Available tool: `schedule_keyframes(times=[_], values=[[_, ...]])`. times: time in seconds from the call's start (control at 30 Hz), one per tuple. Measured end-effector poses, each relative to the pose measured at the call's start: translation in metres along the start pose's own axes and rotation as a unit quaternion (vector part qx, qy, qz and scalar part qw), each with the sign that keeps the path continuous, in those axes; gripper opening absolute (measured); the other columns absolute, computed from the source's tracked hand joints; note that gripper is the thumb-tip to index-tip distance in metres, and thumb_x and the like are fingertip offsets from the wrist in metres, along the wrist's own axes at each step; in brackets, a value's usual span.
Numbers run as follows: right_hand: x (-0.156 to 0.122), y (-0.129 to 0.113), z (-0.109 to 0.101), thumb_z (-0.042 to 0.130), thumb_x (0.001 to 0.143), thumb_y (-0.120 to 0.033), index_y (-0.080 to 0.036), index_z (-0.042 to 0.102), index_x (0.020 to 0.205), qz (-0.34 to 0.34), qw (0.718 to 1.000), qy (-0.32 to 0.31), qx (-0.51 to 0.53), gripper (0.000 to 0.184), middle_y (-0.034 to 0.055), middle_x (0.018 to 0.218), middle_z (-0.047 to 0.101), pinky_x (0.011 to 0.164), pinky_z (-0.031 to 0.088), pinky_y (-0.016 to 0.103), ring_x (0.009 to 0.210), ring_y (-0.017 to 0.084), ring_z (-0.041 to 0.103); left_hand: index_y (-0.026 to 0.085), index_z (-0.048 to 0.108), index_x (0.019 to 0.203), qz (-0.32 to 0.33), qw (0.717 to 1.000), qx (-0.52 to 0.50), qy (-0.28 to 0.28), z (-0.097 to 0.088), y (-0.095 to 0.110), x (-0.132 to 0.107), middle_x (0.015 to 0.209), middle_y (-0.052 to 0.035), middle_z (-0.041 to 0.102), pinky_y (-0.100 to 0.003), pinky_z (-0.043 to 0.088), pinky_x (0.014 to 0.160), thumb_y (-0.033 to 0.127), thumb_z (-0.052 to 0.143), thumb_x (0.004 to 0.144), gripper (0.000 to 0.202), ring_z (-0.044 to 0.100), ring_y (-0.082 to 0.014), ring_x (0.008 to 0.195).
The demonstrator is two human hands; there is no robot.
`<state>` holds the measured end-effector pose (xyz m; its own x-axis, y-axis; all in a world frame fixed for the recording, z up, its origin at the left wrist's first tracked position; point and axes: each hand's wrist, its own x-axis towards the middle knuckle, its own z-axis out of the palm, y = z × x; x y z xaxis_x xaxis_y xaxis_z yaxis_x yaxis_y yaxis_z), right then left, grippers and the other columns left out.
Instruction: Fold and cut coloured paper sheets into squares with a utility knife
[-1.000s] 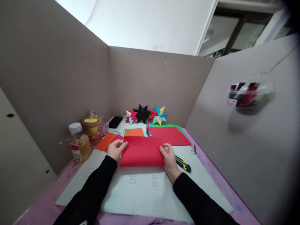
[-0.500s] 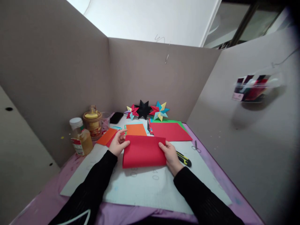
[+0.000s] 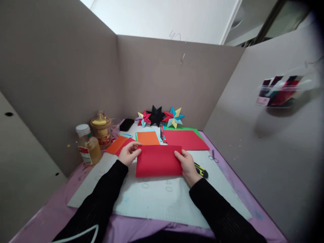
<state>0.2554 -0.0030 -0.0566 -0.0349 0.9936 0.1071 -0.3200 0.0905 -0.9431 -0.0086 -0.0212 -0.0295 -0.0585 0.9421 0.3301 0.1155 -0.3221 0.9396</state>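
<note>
Between my hands is a sheet of red paper (image 3: 160, 162), bent over toward me with its lower edge rounded, not creased flat. My left hand (image 3: 129, 154) pinches its upper left corner with thumb and fingers. On the other side my right hand (image 3: 187, 165) grips the upper right edge, thumb on top. The paper is held over a white board (image 3: 162, 206) with pencilled numbers. Beside my right hand lies a black and yellow utility knife (image 3: 201, 170), partly hidden by that hand.
Orange sheets (image 3: 148, 138) and a large red sheet (image 3: 187, 140) lie behind. Folded paper stars (image 3: 156, 115) stand at the back wall. A glue bottle (image 3: 88, 145), a brown jar (image 3: 100, 131) and a phone (image 3: 127, 125) are at left; scissors (image 3: 214, 157) at right.
The left fingers have closed in at the paper's upper left corner. The folded paper looks slightly flatter, and the whole view has shifted a little.
</note>
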Motion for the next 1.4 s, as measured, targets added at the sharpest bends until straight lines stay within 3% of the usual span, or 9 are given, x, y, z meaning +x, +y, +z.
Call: schedule_keyframes(times=[0.4, 0.63, 0.93, 1.4], values=[[0.0, -0.002, 0.0, 0.069, 0.068, -0.036, -0.018, 0.062, 0.089, -0.002, 1.0, -0.006, 0.009, 0.029, 0.0055, 0.082, 0.069, 0.063, 0.05, 0.033, 0.069, 0.021, 0.063, 0.015, 0.061, 0.091, 0.001, 0.998, -0.03, 0.06, 0.002, -0.002, 0.001, 0.06, 0.0034, 0.053, -0.021, 0.037, 0.05, 0.034, 0.07, 0.062, 0.037, 0.047, -0.0085, 0.051], [-0.001, -0.009, 0.001, 0.064, 0.071, -0.045, -0.018, 0.059, 0.078, -0.024, 0.999, -0.01, -0.039, 0.028, 0.0026, 0.071, 0.064, 0.058, 0.046, 0.028, 0.063, 0.017, 0.057, 0.013, 0.062, 0.086, -0.014, 0.997, -0.025, 0.069, 0.0, -0.004, 0.004, 0.058, 0.003, 0.054, -0.021, 0.035, 0.047, 0.034, 0.069, 0.063, 0.031, 0.046, -0.0084, 0.049], [-0.003, -0.014, -0.001, 0.057, 0.077, -0.046, -0.018, 0.05, 0.064, -0.079, 0.993, -0.004, -0.087, 0.032, -0.0036, 0.058, 0.048, 0.049, 0.031, 0.022, 0.052, 0.01, 0.04, 0.014, 0.062, 0.084, -0.02, 0.997, -0.003, 0.07, -0.002, -0.004, 0.01, 0.059, 0.0016, 0.058, -0.022, 0.039, 0.049, 0.039, 0.071, 0.06, 0.036, 0.05, -0.0102, 0.053], [-0.002, -0.011, -0.004, 0.052, 0.08, -0.045, -0.018, 0.046, 0.064, -0.113, 0.985, 0.006, -0.132, 0.031, -0.004, 0.058, 0.043, 0.049, 0.029, 0.022, 0.053, 0.01, 0.037, 0.013, 0.059, 0.097, -0.016, 0.996, -0.001, 0.082, -0.001, -0.007, 0.011, 0.062, 0.001, 0.059, -0.023, 0.043, 0.053, 0.038, 0.071, 0.061, 0.045, 0.055, -0.0115, 0.056]])
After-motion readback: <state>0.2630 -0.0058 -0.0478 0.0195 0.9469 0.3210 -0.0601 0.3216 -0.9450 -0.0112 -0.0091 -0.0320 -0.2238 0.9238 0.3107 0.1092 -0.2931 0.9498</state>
